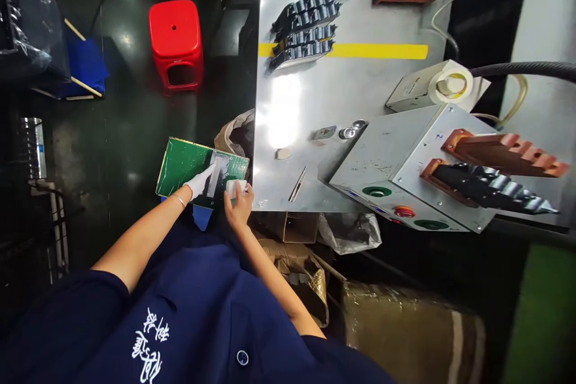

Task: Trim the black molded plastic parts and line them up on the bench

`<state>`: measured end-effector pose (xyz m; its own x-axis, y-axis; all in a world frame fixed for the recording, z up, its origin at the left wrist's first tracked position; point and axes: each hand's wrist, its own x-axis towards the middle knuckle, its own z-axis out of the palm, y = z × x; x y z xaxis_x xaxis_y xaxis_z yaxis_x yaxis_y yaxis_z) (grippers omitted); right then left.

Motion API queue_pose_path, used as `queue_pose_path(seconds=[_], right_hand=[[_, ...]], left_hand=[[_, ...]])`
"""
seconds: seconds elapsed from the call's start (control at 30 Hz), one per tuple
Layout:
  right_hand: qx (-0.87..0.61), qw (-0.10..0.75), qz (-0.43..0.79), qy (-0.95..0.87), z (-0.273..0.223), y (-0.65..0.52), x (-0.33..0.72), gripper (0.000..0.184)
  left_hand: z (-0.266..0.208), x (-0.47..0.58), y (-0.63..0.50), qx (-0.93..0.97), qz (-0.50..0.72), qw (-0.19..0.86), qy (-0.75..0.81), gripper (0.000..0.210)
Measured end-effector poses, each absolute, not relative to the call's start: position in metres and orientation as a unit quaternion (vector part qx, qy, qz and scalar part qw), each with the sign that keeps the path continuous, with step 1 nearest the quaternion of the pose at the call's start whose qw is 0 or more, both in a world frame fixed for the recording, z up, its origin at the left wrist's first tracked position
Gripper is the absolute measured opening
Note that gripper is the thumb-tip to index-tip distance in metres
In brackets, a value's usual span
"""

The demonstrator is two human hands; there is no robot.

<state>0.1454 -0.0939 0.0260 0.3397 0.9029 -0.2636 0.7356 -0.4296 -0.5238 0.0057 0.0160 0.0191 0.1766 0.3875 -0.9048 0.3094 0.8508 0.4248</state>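
Green board (182, 165) is just off the left edge of the table (360, 18). Left hand (198, 184), white glove on, lies over the board's grey strip (211, 187); can't tell if it's actually gripping, the underside's hidden. Right hand (238, 207) has some small white piece (233, 186) pinched, partly covered by fingers, too blurry to ID. Pale sack (224, 137) behind is half hidden.

Single head-worn camera, looking steeply down past shirt (202, 312) onto metal table (310, 96).
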Motion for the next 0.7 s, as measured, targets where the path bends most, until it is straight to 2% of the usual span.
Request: queue_pose_path(seconds=[0.13, 0.27, 0.47, 0.7], right_hand=[[-0.735, 0.059, 0.29, -0.61, 0.036, -0.113, 0.118, 0.039], [-0.679, 0.003, 0.307, -0.667, 0.039, -0.107, 0.103, 0.041], [-0.665, -0.036, 0.299, -0.683, 0.045, -0.111, 0.116, 0.04], [-0.635, -0.027, 0.302, -0.71, 0.044, -0.097, 0.099, 0.039]], left_hand=[[0.019, 0.009, 0.019, 0.289, 0.024, 0.704, 0.648, 0.065], [0.021, 0.011, 0.019, 0.318, 0.022, 0.683, 0.658, 0.053], [0.025, 0.011, 0.02, 0.35, 0.02, 0.667, 0.658, 0.048], [0.017, 0.008, 0.023, 0.353, 0.008, 0.669, 0.655, 0.043]])
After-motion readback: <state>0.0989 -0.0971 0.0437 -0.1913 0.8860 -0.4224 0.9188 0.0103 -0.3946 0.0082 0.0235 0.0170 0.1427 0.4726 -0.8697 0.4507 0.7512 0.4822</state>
